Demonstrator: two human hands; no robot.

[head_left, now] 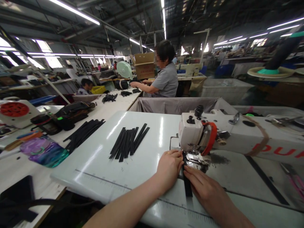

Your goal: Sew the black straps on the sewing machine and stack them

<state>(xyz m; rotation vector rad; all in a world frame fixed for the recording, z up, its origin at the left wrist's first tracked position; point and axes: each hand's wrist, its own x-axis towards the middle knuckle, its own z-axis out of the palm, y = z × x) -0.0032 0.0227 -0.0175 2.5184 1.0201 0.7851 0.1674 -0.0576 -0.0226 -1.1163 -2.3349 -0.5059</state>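
Note:
A black strap (187,186) lies on the white sewing table (99,164) and runs up under the presser foot of the white sewing machine (237,134). My left hand (169,169) rests on the strap's left side by the needle, fingers curled down onto it. Along the strap's right edge lies my right hand (204,186), its fingers flat and pressed on the strap. A fanned pile of several black straps (129,142) sits to the left of my hands.
A second bundle of black straps (83,131) lies on the neighbouring bench with black bags (64,117) and a teal and purple pouch (44,152). A grey fabric bin (175,104) stands behind the table. A person in a grey shirt (165,79) works beyond it.

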